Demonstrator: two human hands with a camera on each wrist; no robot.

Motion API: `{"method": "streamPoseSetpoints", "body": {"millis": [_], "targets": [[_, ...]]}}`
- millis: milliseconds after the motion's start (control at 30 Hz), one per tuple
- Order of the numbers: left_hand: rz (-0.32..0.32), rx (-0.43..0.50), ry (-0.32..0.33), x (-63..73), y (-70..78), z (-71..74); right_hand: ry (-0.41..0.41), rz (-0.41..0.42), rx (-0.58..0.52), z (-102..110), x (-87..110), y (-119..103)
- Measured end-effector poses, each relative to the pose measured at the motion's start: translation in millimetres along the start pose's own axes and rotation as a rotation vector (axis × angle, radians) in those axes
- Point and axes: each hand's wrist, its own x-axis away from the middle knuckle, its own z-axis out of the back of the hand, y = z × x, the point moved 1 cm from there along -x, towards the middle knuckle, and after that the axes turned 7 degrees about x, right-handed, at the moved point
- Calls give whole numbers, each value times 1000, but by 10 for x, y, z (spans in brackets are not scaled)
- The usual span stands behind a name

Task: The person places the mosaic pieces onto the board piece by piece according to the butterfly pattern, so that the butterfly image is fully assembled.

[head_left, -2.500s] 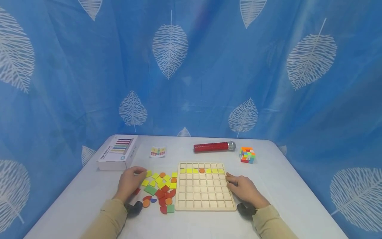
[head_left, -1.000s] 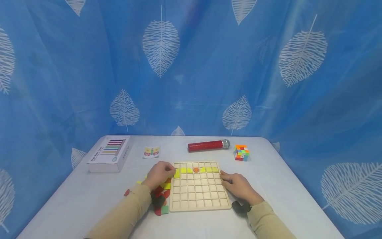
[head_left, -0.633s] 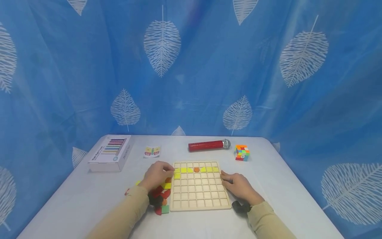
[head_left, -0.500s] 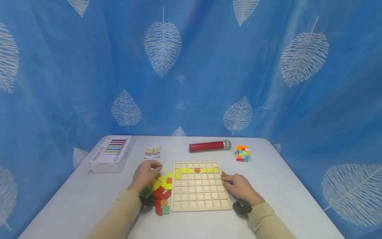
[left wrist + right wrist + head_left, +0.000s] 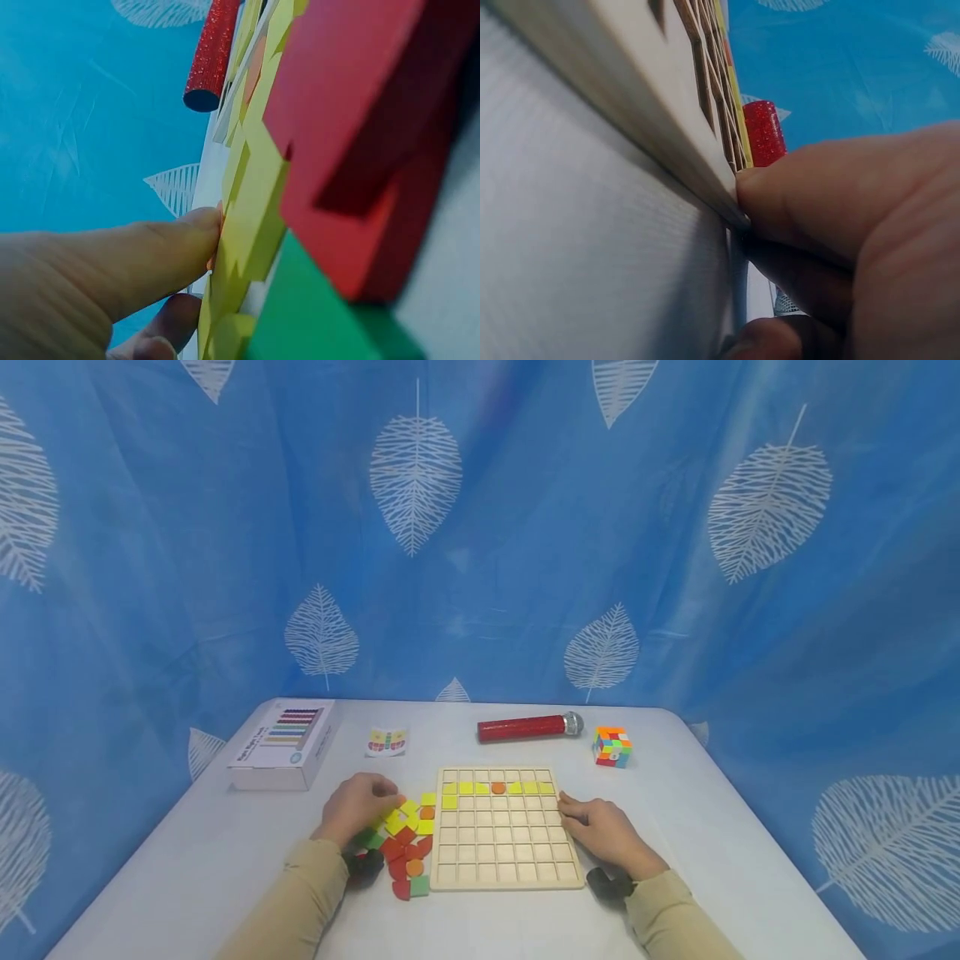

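At the pile left of the board, my left hand has thumb and fingertips on an orange round tile, seemingly pinching it; the thumb partly hides it. Yellow tiles, red tiles and a green tile lie around those fingers. The wooden grid board lies flat. Its second row bears yellow pieces with an orange round one in the middle, and a yellow square sits below that row's left end. My right hand grips the board's right edge, thumb at the rim.
Behind the board lie a red microphone and a puzzle cube. A small pattern card and a white box are at the back left. A blue leaf-print curtain hangs behind the white table.
My left hand carried a yellow square from the pile to the board's left column, let it go, then drew back left and down to the orange round tile. The right hand stayed at the board's edge.
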Motion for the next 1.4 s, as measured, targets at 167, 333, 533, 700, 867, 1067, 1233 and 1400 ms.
{"method": "streamPoseSetpoints", "body": {"millis": [167, 333, 533, 700, 867, 1067, 1233, 1400], "targets": [[0, -2, -12, 9, 12, -3, 1, 4, 9, 0, -3, -1], [-20, 18, -4, 6, 25, -17, -4, 6, 7, 8, -15, -2], [-15, 67, 18, 19, 55, -26, 0, 8, 6, -5, -29, 11], [8, 98, 22, 41, 85, -25, -1, 1, -5, -3, -28, -3], [24, 120, 25, 49, 102, -33, -2, 8, 6, 11, -28, -17], [-11, 107, 46, 67, 155, -69, -17, -14, -12, 4, -19, -16], [-48, 81, 66, 112, 289, -137, -6, -4, -11, -6, -8, -13], [-86, 38, 46, 137, 457, -292, -2, -3, -13, -9, -2, -12]]}}
